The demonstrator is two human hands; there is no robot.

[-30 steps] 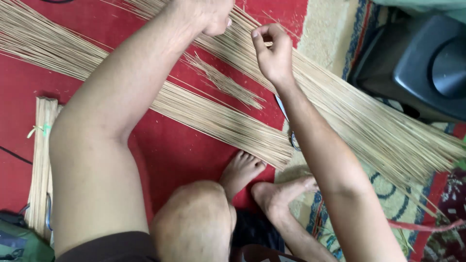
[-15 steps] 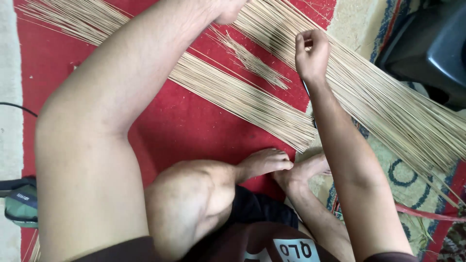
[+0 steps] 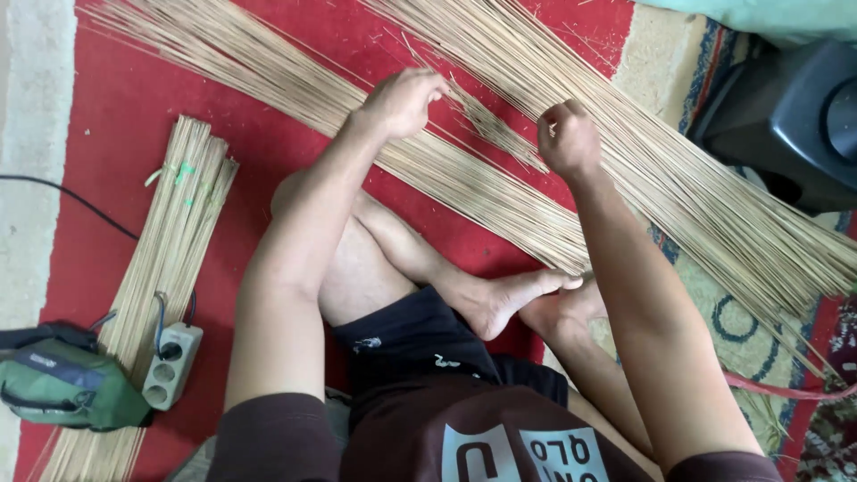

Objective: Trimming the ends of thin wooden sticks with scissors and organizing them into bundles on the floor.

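While seated cross-legged on the red mat (image 3: 116,232), person sorts thin sticks.
left hand (image 3: 403,100): fingers pinched together on a few loose sticks (image 3: 486,125) between the two big fans.
right hand (image 3: 568,138): fist closed, fingers clamped on the near ends of those sticks.
stick fans: one spread (image 3: 268,80) at left, one (image 3: 678,170) at right, flat on mat.
tied bundle (image 3: 170,241): well apart, beside power strip (image 3: 171,361) and green bag (image 3: 67,384).
risk: brittle sticks likely snap if bent hard; strays could mix into either fan.
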